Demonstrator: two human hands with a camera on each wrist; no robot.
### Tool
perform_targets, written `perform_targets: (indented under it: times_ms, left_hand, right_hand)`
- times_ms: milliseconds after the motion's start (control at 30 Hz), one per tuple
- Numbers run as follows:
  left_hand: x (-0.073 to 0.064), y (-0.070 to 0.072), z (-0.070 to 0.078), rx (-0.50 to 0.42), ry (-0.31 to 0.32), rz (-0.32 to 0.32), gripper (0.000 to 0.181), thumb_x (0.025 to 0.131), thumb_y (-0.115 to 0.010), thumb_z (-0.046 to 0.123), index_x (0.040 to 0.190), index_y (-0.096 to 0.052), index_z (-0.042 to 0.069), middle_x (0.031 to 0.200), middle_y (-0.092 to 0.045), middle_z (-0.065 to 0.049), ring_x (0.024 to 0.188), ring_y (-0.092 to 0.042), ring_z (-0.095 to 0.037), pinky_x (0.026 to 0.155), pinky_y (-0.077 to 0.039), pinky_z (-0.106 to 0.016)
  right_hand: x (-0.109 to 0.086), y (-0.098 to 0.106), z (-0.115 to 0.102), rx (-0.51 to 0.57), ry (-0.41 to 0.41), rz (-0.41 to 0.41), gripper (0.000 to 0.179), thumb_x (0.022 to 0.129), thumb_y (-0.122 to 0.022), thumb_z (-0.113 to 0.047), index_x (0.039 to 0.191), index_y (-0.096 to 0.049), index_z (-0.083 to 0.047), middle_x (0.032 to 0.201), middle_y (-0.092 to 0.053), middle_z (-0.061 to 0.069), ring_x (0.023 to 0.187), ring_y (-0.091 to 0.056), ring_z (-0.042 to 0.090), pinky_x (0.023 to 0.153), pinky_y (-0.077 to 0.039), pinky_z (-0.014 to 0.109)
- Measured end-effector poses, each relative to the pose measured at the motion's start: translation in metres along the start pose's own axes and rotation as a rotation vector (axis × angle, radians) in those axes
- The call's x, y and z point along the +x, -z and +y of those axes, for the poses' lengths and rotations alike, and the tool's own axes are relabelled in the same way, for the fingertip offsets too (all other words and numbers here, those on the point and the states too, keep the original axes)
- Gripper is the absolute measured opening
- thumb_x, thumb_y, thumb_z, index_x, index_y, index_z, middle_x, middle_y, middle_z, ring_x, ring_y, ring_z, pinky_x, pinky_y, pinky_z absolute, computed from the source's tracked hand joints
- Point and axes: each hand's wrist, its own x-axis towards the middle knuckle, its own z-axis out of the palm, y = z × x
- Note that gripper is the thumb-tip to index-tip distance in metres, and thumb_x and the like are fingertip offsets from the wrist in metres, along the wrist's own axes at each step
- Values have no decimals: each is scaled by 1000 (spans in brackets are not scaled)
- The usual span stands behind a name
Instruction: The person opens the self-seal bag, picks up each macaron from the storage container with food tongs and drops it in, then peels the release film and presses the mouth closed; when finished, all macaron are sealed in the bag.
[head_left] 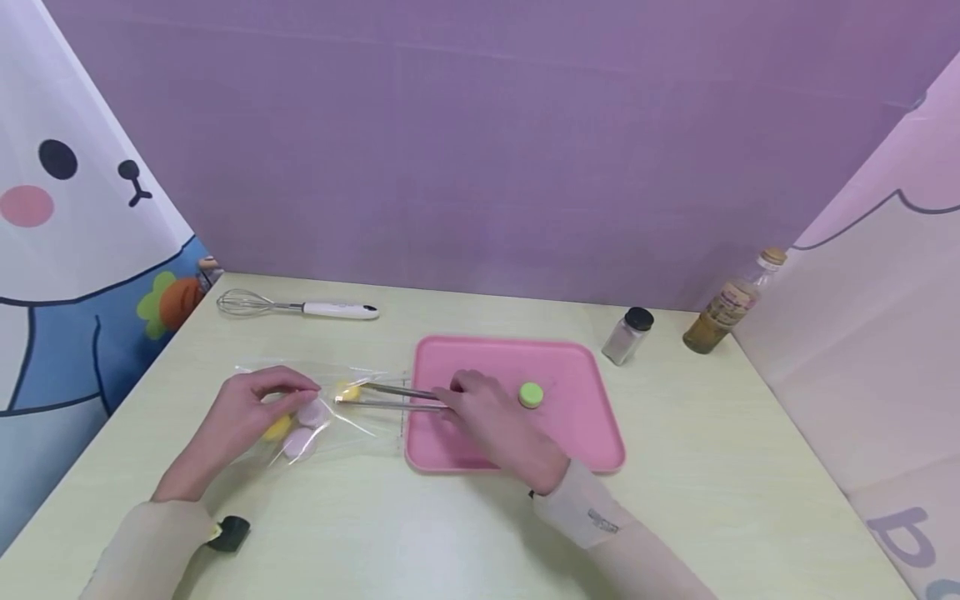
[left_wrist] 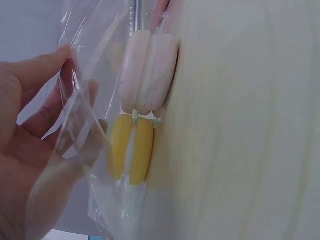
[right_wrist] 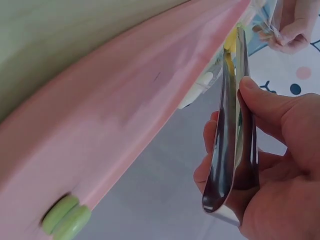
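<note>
My left hand (head_left: 247,408) pinches the edge of a clear plastic bag (head_left: 367,437) between thumb and fingertips. Inside the bag lie two pale pink macarons (head_left: 300,443) and a yellow macaron (head_left: 277,428), also visible in the left wrist view. My right hand (head_left: 498,425) grips metal tongs (right_wrist: 225,145), whose tips reach left to the bag. Another yellow macaron (head_left: 347,391) is between the tong tips, within the bag's outline. A green macaron (head_left: 531,395) sits on the pink tray (head_left: 577,442), just right of my right hand.
Behind the bag lies a whisk (head_left: 341,311) with a white handle. A black-capped jar (head_left: 627,337) stands beyond the tray's right corner. Farther right is a corked bottle (head_left: 723,312) of brownish liquid. A purple curtain (head_left: 480,158) rises behind the table.
</note>
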Motion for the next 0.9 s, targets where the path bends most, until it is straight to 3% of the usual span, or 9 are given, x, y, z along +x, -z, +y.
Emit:
perform_targets:
  times_ms: [367, 567, 900]
  left_hand:
    - [0, -2, -3, -2, 6, 7, 11, 96, -73, 26, 103, -78, 20, 103, -73, 6, 99, -61, -3, 88, -46, -17]
    - [-1, -2, -2, -6, 15, 4, 12, 96, -73, 26, 104, -78, 19, 105, -72, 6, 100, -60, -3, 88, -46, -16]
    - [-1, -1, 0, -18, 10, 4, 11, 96, -73, 25, 103, -78, 19, 105, -73, 5, 101, -60, -2, 88, -46, -16]
  right_hand:
    - [15, -5, -9, -18, 25, 31, 35, 92, -78, -15, 126, -72, -13, 85, -55, 0, 72, -46, 10, 61, -40, 17]
    - [22, -8, -11, 12, 6, 9, 34, 93, -76, -15, 126, -71, -10, 87, -57, 1, 73, -46, 10, 61, -40, 16]
    - [25, -11, -15, -43, 7, -2, 32, 92, -77, -15, 123, -73, -10, 88, -58, 1, 72, -47, 10, 61, -41, 15]
